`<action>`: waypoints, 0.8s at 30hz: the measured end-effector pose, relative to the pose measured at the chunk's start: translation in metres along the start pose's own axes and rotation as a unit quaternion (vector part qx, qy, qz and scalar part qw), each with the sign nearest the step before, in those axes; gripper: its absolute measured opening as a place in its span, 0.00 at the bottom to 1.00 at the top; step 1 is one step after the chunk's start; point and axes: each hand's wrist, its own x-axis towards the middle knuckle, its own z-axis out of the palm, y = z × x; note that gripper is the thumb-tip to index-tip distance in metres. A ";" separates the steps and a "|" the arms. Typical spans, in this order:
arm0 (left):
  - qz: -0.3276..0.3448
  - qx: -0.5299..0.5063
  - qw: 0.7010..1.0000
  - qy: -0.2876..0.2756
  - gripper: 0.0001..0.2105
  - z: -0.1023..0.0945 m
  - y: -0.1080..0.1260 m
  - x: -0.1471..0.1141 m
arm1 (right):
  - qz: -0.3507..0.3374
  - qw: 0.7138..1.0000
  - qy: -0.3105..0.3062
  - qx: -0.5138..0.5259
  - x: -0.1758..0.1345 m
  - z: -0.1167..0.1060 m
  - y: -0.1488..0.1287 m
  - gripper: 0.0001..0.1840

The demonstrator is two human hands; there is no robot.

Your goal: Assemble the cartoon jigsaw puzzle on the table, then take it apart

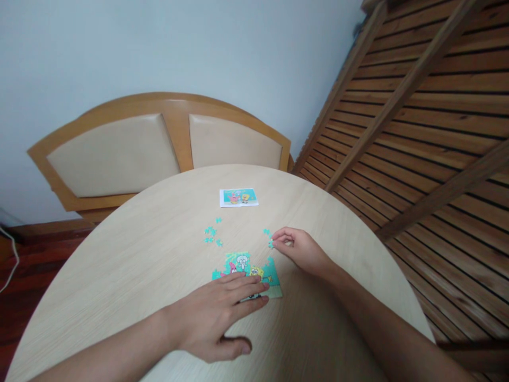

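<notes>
A partly assembled jigsaw puzzle with cartoon figures on a teal ground lies near the front of the table. My left hand rests flat across its lower left part, fingers stretched out and thumb apart, covering some of the picture. To the upper right of the puzzle, my right hand has thumb and forefinger brought together at a small teal puzzle piece. Another loose piece lies just beyond those fingertips. The puzzle's top edge is uneven, with the middle section standing higher.
Several loose teal pieces are scattered left of centre. Farther back lies a white-bordered picture sheet showing similar figures. The round wooden table meets a padded bench back at the wall; slatted wood stands at right.
</notes>
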 end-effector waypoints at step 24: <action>-0.002 0.017 1.000 -0.008 0.33 -0.001 0.001 0.002 | -0.053 0.966 0.026 -0.250 0.001 -0.011 0.006 0.10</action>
